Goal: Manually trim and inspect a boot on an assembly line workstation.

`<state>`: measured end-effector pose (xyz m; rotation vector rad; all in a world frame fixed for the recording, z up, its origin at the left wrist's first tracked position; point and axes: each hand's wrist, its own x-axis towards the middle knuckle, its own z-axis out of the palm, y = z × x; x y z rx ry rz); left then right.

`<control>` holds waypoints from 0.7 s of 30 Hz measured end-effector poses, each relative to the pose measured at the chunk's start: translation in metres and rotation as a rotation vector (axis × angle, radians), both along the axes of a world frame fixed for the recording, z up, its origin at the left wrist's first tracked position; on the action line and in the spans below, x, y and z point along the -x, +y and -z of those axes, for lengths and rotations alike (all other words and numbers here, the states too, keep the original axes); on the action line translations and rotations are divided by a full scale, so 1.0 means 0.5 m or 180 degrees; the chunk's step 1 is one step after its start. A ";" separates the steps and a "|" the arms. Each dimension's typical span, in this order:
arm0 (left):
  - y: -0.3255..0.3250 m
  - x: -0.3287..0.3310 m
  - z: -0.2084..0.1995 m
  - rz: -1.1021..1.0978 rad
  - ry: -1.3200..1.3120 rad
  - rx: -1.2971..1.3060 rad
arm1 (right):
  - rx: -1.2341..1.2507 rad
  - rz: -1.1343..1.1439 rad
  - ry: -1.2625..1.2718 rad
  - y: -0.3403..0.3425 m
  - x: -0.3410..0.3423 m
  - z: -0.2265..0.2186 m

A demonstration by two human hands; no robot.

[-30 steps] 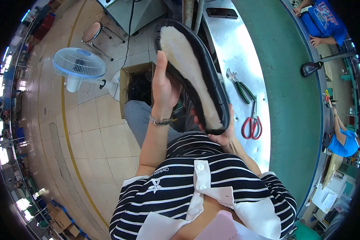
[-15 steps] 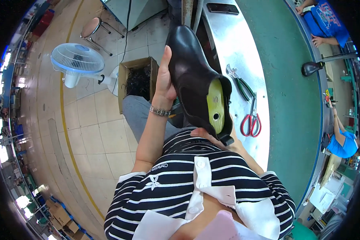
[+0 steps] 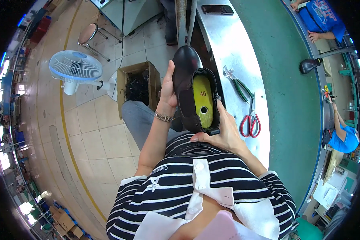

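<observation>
Pale floor tiles (image 3: 96, 140) spread to the person's left, and a metal worktop (image 3: 244, 44) runs along the right. Between them, just above the lap, the black shoe (image 3: 184, 96) is held up in both hands, toe away from the body and opening upward. Inside it shows a yellow-green last (image 3: 204, 86) with a round hole toward the heel. The left hand (image 3: 169, 93) has its grip partly closed along the shoe's left side; some of its fingers are hidden beneath. The right hand (image 3: 226, 130) has its grip curved around the heel, thumb across the back and fingers against the right side. A metal bracelet (image 3: 163, 117) circles the left wrist.

On the worktop, green-handled pincers (image 3: 240, 90) lie with their handles by the tips of red-handled scissors (image 3: 251, 125); a phone (image 3: 217, 9) lies farther off. Near the left knee stands a box (image 3: 153, 86) of black scraps (image 3: 137, 89), then a fan (image 3: 76, 66) and a stool (image 3: 88, 34). At far right are two co-workers in blue, one farther up (image 3: 323, 16), one lower (image 3: 344, 139).
</observation>
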<state>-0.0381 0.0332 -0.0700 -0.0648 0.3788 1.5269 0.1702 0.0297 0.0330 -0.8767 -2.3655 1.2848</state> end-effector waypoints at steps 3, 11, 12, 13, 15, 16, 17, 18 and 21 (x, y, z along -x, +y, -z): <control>-0.011 -0.005 -0.019 -0.0052 0.0109 -0.0022 | -0.0066 -0.0033 -0.0095 -0.002 0.006 -0.006; -0.066 -0.014 -0.125 -0.0659 0.0846 0.0163 | 0.1775 0.1081 0.0968 0.002 -0.029 0.053; -0.079 -0.010 -0.134 -0.0712 0.0891 0.0124 | 0.1873 0.1259 0.1315 0.008 -0.033 0.053; -0.093 -0.003 -0.145 -0.0950 0.1840 0.0035 | 0.1957 0.1214 0.1699 0.022 -0.040 0.055; -0.115 0.023 -0.157 -0.1331 0.3810 -0.0787 | 0.2198 0.1200 0.1966 0.043 -0.046 0.037; -0.143 0.036 -0.185 -0.1286 0.5537 -0.0294 | 0.2226 0.1178 0.2012 0.054 -0.054 0.026; -0.155 0.040 -0.218 -0.0799 0.6628 -0.0431 | 0.2145 0.1022 0.2004 0.058 -0.051 0.008; -0.165 0.034 -0.247 -0.0241 0.7691 -0.0551 | 0.2123 0.1029 0.2033 0.064 -0.049 0.002; -0.183 -0.008 -0.228 0.0469 0.7913 -0.0727 | 0.2094 0.0325 0.1259 0.079 -0.055 0.000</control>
